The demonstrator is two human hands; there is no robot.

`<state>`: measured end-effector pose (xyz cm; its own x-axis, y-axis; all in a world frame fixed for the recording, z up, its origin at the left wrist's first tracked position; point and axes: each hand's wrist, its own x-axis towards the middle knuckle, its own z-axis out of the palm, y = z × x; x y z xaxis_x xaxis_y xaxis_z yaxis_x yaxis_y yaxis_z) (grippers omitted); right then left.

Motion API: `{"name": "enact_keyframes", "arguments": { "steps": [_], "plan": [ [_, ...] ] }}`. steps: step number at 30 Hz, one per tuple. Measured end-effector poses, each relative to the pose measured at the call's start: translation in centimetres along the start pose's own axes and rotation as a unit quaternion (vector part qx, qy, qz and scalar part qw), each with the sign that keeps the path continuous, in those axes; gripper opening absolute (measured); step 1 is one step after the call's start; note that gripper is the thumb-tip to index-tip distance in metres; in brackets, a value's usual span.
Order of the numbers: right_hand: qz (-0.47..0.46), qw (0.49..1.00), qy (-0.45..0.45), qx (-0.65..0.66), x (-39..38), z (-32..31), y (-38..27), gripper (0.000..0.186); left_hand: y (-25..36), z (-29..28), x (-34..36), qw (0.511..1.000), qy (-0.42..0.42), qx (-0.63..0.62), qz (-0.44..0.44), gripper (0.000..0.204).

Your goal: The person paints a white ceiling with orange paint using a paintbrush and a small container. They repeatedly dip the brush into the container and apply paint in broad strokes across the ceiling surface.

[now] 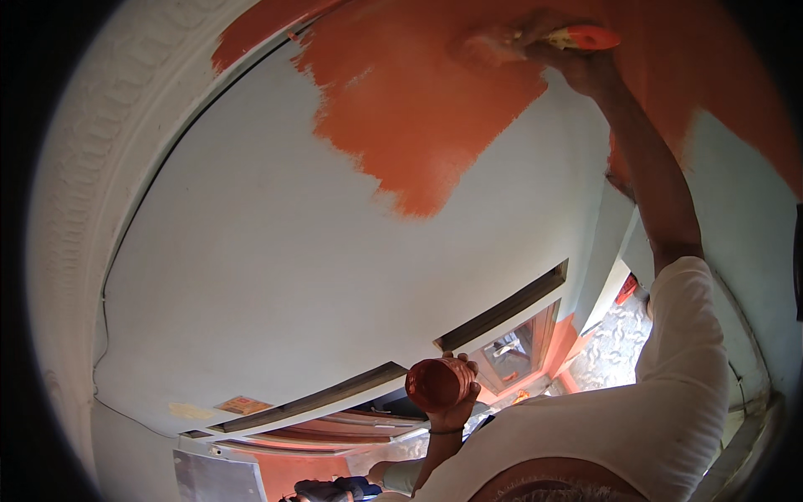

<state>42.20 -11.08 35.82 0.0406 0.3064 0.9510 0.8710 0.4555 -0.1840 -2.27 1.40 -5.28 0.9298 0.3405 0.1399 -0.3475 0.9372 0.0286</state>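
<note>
My right hand point(573, 63) is raised high at the end of an outstretched arm, closed around a paintbrush point(590, 37) with a red and yellow handle. The bristle end is smeared by motion against the wall point(251, 251), over a patch of wet-looking orange paint point(418, 117). Lower down, my left hand point(456, 412) grips a small reddish paint pot point(437, 385) from beneath and behind, its open mouth facing up. The inside is coated in the same orange-red; how much paint it holds cannot be made out.
Pale grey wall surrounds the orange patch. White moulded trim point(100, 167) curves along the left, with a dark cable point(150, 188) beside it. Dark slots point(502, 305) cut the wall lower down, above a framed opening point(510, 351). Another person point(330, 489) is partly visible at the bottom.
</note>
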Motion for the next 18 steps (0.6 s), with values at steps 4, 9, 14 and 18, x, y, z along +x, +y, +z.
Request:
{"name": "enact_keyframes", "arguments": {
  "steps": [4,9,14,18],
  "plan": [
    [-0.148,0.982,0.096,0.07,1.7,-3.9,2.6,0.02,-0.2,0.4,-0.6,0.999,0.023,-0.027,0.017,0.068],
    [-0.278,0.936,0.138,-0.165,0.1,0.4,-0.2,0.009,0.6,-0.6,-1.2,0.998,0.053,0.042,0.015,0.072],
    [-0.25,0.922,0.005,-0.294,-11.3,13.6,-4.1,0.024,0.2,-0.4,-0.2,0.998,0.055,-0.007,-0.015,0.071],
    [-0.196,0.956,-0.208,-0.067,-19.3,18.0,-5.7,0.02,0.3,0.1,0.1,0.998,0.053,-0.012,-0.034,0.068]
  ]
}}
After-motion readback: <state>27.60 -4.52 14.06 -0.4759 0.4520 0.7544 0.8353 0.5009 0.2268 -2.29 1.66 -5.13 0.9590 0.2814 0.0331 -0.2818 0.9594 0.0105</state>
